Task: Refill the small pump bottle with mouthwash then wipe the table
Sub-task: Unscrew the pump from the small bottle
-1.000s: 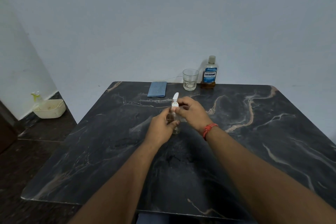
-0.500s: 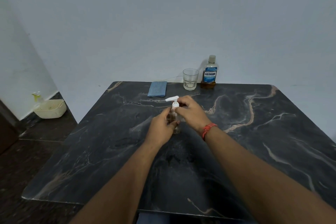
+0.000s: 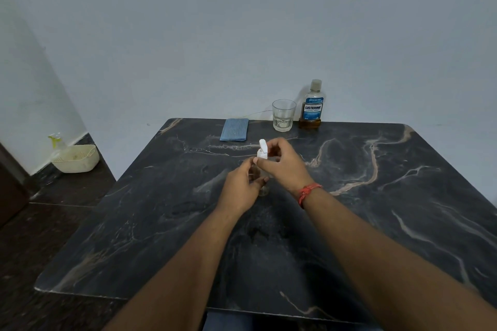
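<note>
A small clear pump bottle [image 3: 264, 188] stands upright at the middle of the dark marble table [image 3: 376, 196]. My left hand [image 3: 240, 187] is wrapped around its body and hides most of it. My right hand [image 3: 285, 162] pinches the white pump head [image 3: 262, 148] at the collar, with the nozzle pointing away from me. A mouthwash bottle [image 3: 311, 105], with a little amber liquid at its bottom, stands capped at the table's far edge. To its left, a folded blue cloth [image 3: 234, 129] lies flat near the wall.
An empty drinking glass [image 3: 283, 115] stands between the cloth and the mouthwash bottle. On the floor to the left a cream plastic basket [image 3: 76, 159] sits against the wall with a spray bottle [image 3: 57, 142] behind it.
The white pump head has turned under my right fingers: its nozzle swung out to the left and now points away again. The bottle and my left hand stayed where they were.
</note>
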{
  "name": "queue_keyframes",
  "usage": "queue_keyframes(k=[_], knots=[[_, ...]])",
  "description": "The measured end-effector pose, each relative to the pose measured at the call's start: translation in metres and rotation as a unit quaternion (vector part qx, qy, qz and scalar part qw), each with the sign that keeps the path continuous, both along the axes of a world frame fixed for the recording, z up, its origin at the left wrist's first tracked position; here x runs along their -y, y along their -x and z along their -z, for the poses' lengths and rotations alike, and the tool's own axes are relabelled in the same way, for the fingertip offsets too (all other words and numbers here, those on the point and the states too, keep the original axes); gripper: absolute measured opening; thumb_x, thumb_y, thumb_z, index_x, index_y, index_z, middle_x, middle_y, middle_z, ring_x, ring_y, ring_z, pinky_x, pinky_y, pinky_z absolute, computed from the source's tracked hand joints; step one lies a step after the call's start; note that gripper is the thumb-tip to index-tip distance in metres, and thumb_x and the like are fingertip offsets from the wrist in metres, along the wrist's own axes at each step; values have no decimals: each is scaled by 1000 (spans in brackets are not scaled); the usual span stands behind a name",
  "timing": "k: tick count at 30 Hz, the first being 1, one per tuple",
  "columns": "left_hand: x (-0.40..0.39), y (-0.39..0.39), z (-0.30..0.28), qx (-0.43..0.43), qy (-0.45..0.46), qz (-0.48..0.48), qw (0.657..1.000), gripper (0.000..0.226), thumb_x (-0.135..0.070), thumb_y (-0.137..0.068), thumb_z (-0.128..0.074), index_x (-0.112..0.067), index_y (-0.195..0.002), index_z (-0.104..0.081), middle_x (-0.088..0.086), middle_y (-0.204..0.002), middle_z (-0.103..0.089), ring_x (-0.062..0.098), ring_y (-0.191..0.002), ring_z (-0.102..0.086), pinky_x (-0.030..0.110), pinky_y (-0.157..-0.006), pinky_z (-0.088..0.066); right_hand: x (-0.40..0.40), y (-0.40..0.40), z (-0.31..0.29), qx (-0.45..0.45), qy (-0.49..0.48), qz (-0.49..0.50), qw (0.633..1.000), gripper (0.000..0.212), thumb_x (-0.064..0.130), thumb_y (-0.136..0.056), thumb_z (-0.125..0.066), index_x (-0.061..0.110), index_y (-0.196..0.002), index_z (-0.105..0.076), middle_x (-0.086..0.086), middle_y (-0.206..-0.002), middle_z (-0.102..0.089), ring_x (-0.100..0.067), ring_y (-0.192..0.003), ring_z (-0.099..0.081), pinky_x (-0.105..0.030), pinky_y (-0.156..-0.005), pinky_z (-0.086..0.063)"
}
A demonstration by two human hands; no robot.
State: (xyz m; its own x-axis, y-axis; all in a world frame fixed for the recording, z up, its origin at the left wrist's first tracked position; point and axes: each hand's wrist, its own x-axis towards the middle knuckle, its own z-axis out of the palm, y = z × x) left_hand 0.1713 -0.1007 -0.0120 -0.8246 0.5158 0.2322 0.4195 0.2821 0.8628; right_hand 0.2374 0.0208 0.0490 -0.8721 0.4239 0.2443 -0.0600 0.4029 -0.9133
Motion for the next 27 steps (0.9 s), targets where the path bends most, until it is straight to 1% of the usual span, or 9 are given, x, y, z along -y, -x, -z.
queue_keyframes(k=[3,6,9,13,15,17,21,25,27], knots=[[0,-1,-2,-2,7,-3,1000,44,-25,-89,-73,-38,-127,-55,-18,-98,-69,-12,-90,-63,4,-63,-46,-2,0,0,7,-27,14,1000,20,21,-82,-74,20,-97,-61,-3,-104,-58,-16,-96,-57,-31,-85,-50],[0,-1,-2,3,6,-1,1000,49,-24,-89,-73,-35,-133,-53,-21,-99,-67,-17,-91,-60,2,-63,-44,-3,-2,-2,4,1,-7,1000,30,15,-84,-70,21,-113,-62,0,-112,-61,-8,-104,-58,-29,-94,-48],[0,-2,-3,-1,6,-2,1000,50,-22,-89,-73,-34,-133,-54,-22,-99,-66,-19,-91,-59,0,-63,-43,-1,-3,-2,1,14,-12,1000,38,14,-83,-71,25,-117,-58,2,-116,-61,-5,-106,-57,-19,-88,-46],[0,-3,-3,-5,5,-4,1000,49,-22,-89,-74,-36,-131,-54,-18,-104,-69,-8,-95,-64,9,-68,-49,-1,-2,2,12,14,3,1000,30,20,-81,-74,28,-106,-58,-1,-115,-61,-13,-106,-58,-30,-91,-50],[0,-3,-3,-5,1,-3,1000,49,-23,-88,-74,-37,-131,-55,-18,-105,-69,-5,-96,-65,13,-72,-49,-1,-2,2,9,4,7,1000,29,19,-82,-74,28,-105,-59,0,-115,-60,-11,-106,-58,-28,-92,-49],[1,-3,-3,-3,3,-2,1000,48,-25,-89,-74,-37,-131,-54,-18,-104,-69,-6,-96,-65,14,-74,-51,-1,-1,2,1,-5,11,1000,30,18,-82,-74,22,-109,-63,0,-114,-60,-10,-106,-58,-25,-92,-48],[0,-3,-3,-4,7,-5,1000,47,-26,-89,-73,-36,-130,-55,-17,-103,-71,-6,-94,-66,21,-80,-53,1,-2,-6,-45,48,20,998,23,10,-85,-69,17,-107,-67,-4,-108,-66,-16,-101,-62,-31,-91,-52],[0,-3,-3,8,-7,-1,1000,48,-22,-89,-74,-31,-132,-56,-16,-103,-72,-7,-93,-66,15,-77,-51,0,0,-22,-116,108,30,987,17,14,-87,-68,20,-103,-69,2,-97,-70,-5,-88,-65,-20,-78,-53],[0,-3,-3,18,-15,8,1000,47,-20,-89,-73,-29,-132,-56,-15,-105,-72,-5,-97,-66,21,-84,-53,-2,3,-34,-161,117,47,979,15,16,-86,-70,19,-100,-70,-2,-93,-69,-7,-84,-64,-22,-76,-54]])
